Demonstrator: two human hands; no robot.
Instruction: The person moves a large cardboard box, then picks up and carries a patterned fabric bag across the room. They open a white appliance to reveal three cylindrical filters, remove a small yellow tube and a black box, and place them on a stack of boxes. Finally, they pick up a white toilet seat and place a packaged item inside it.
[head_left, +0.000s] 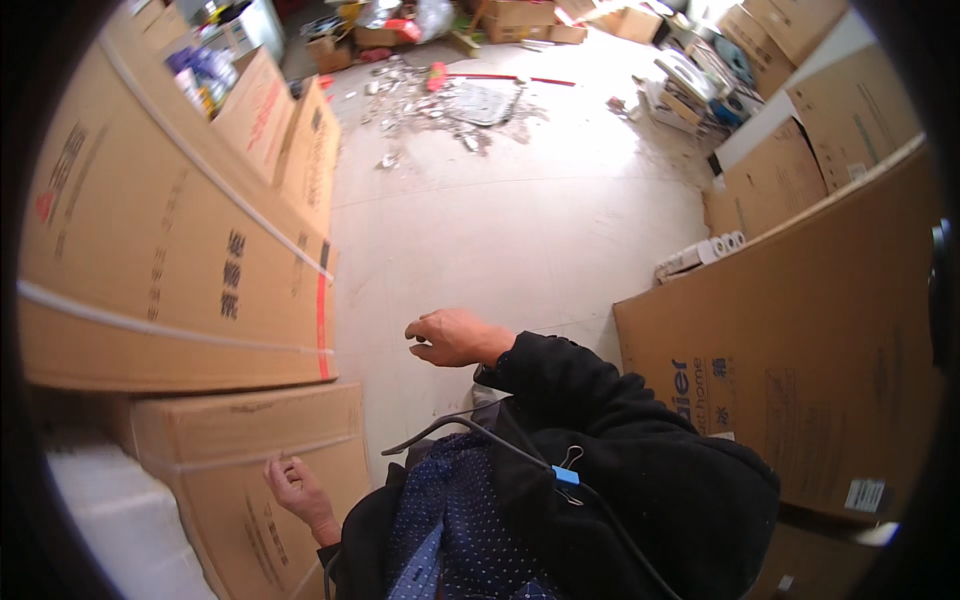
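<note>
My right hand (456, 337) is held out in front of my body above the pale floor (480, 240). Its fingers curl loosely with a gap to the thumb, and nothing is in it. Low on the left, my left hand (297, 484) hangs half curled, also without a thing in it. Behind it in the view stands a strapped cardboard box (247, 442); whether the hand touches it I cannot tell. A blue binder clip (565, 475) grips a black cable at the front of my black jacket (600, 420).
A tall strapped carton (187, 225) lines the left side, and a large Haier carton (795, 330) the right. Farther off, a dustpan (480, 103) and a red pole (551, 81) lie among rubble (397, 97). Long white rolls or tubes (697, 256) sit beside the right carton.
</note>
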